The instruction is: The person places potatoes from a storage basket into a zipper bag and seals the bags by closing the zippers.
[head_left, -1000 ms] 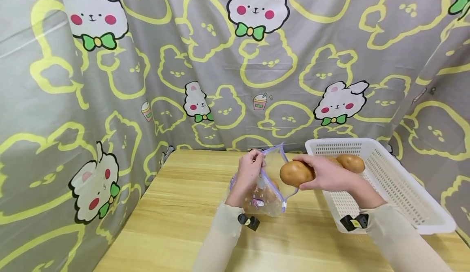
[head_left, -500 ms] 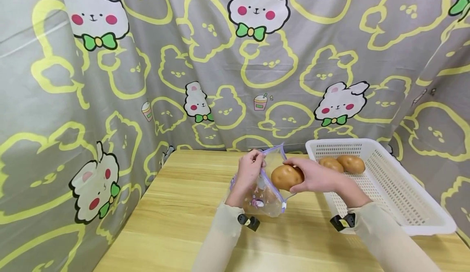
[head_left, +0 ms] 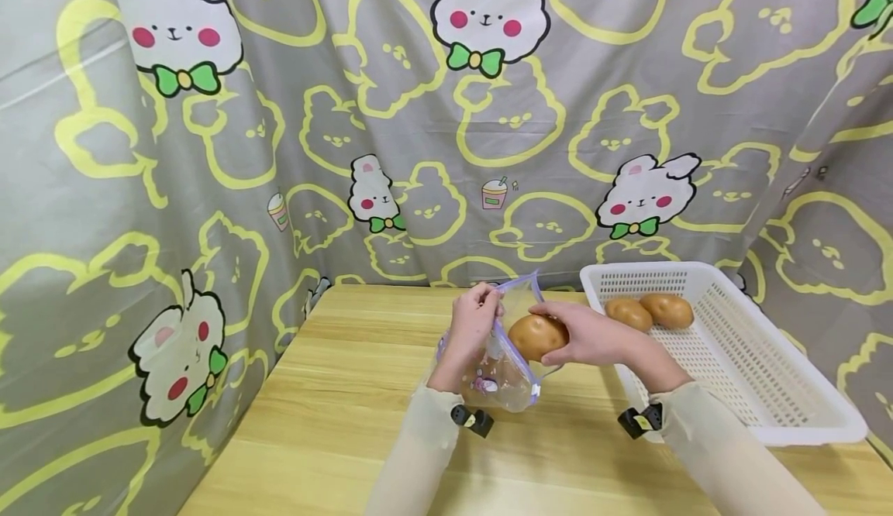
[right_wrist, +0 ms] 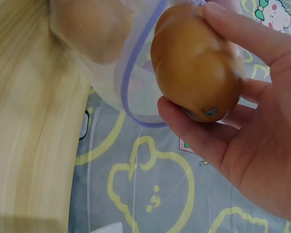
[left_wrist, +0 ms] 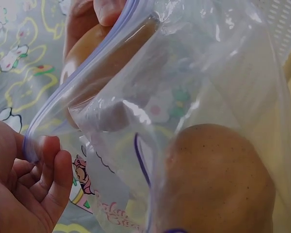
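My left hand (head_left: 474,324) pinches the purple-edged rim of a clear zip bag (head_left: 504,376), keeping its mouth spread. In the left wrist view the curled fingers (left_wrist: 58,170) meet the thumb side at the bag's edge. One potato (left_wrist: 218,179) lies inside the bag, seen through the plastic. A second brown potato (head_left: 537,336) is at the bag's mouth, gripped by my right hand (head_left: 593,333) between thumb and fingers. The right wrist view has this potato (right_wrist: 199,63) beside the purple zip rim, its far end partly out of sight.
To the right stands a white plastic basket (head_left: 781,376) with perforated walls. Two potatoes (head_left: 667,311) lie in its far left corner. The wooden table (head_left: 314,423) reaches back to a grey patterned curtain (head_left: 418,113).
My right hand has moved left with the potato, from near the basket's side into the bag's mouth. The left hand has stayed on the rim.
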Tool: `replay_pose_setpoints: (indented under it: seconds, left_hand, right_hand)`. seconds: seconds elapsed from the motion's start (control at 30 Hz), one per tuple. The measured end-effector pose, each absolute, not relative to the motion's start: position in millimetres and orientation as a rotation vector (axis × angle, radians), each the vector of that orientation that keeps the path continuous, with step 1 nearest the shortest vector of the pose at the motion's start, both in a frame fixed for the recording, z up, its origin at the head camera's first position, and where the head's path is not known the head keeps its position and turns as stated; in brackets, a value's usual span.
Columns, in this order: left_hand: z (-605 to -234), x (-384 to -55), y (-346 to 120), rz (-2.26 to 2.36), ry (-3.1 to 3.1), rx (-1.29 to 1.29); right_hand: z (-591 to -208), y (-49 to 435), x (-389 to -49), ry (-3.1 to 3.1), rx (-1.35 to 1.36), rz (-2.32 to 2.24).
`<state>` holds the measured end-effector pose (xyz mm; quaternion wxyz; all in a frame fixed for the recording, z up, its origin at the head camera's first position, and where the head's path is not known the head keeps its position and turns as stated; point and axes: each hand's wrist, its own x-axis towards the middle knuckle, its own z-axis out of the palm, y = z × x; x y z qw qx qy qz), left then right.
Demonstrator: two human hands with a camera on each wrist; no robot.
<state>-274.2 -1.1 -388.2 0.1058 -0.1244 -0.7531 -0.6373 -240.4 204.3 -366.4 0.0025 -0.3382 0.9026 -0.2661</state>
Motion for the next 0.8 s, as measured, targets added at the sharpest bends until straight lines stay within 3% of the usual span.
replay_pose_setpoints:
  seconds: [0.43,0.8]
  left_hand:
    - [-388.8,-271.7,-1.2,-1.895,-2.243,-0.340]
    - [-386.2,-273.6,1.1,-1.845,-2.233,-0.378]
  right_hand:
    - [-369.6,203.9,-238.4,2.778,-1.158,-0.856]
    - [-371.6,193.3,-241.8,2.858,-1.034,-0.768]
